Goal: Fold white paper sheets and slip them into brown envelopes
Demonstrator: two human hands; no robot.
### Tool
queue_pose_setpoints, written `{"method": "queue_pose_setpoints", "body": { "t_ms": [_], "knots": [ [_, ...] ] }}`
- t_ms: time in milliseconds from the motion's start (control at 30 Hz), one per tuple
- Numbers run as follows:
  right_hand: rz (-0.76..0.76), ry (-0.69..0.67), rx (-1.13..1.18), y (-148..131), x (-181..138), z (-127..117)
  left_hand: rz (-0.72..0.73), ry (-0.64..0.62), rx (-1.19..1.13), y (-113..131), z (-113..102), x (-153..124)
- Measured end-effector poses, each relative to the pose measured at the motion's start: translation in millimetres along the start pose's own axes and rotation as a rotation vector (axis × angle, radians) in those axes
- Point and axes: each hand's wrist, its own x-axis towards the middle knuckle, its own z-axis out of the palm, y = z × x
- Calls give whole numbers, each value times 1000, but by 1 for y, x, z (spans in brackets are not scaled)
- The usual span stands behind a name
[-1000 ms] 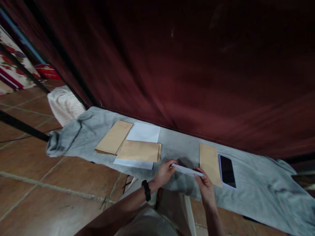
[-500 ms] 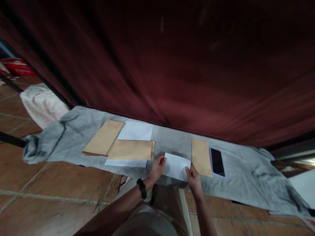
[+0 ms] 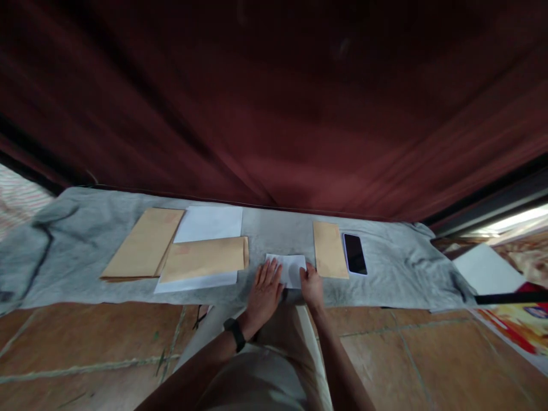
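Note:
A white sheet of paper [image 3: 293, 270], which looks folded, lies on the grey cloth in front of me. My left hand [image 3: 265, 287] rests flat on its left part, fingers stretched out, with a dark watch on the wrist. At the paper's right edge, my right hand [image 3: 311, 284] grips the side between thumb and curled fingers. Just right of that hand lies a single brown envelope [image 3: 330, 251]. To the left, another brown envelope [image 3: 203, 260] lies across white sheets [image 3: 209, 222], beside a stack of brown envelopes [image 3: 143, 244].
A phone [image 3: 355, 254] lies right of the single envelope. The grey cloth [image 3: 394, 262] covers a long narrow surface, backed by a dark red curtain [image 3: 274, 125]. On the far right are a white panel [image 3: 488, 268] and a colourful printed package [image 3: 522, 325]. Tiled floor [image 3: 107, 342] shows in front.
The paper has been lowered onto the cloth and looks smaller. My left hand went from holding its left edge to lying flat on it. The view has turned right.

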Motion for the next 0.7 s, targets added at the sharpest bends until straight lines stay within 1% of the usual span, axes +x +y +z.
{"method": "queue_pose_setpoints", "body": {
  "t_ms": [67, 133, 233, 300, 367, 400, 467, 567, 633, 700],
  "knots": [
    [-15, 38, -87, -3, -3, 0, 29, -39, 70, 1, 6, -4],
    [-58, 108, -175, -5, -8, -1, 33, -58, 113, 1, 9, -6],
    [-191, 177, -273, -7, -16, 0, 45, -82, 125, 2, 6, -5],
    [-315, 148, -291, -9, -21, 4, 59, -99, 119, 2, 3, -3],
    [-410, 83, -292, -11, -25, 13, 78, -121, 107, 1, 1, -3],
    [-430, 56, -296, -12, -27, 17, 86, -131, 101, 0, 1, -3],
    [-422, 36, -321, -12, -30, 25, 92, -139, 90, -2, 2, -4],
    [-394, 61, -362, -8, -34, 28, 65, -130, 89, -3, 3, -11],
    [-408, 88, -377, -3, -36, 27, 41, -123, 86, -3, 0, -16],
    [-428, 111, -383, 2, -37, 25, 46, -124, 86, -6, -10, -18]
  ]
}}
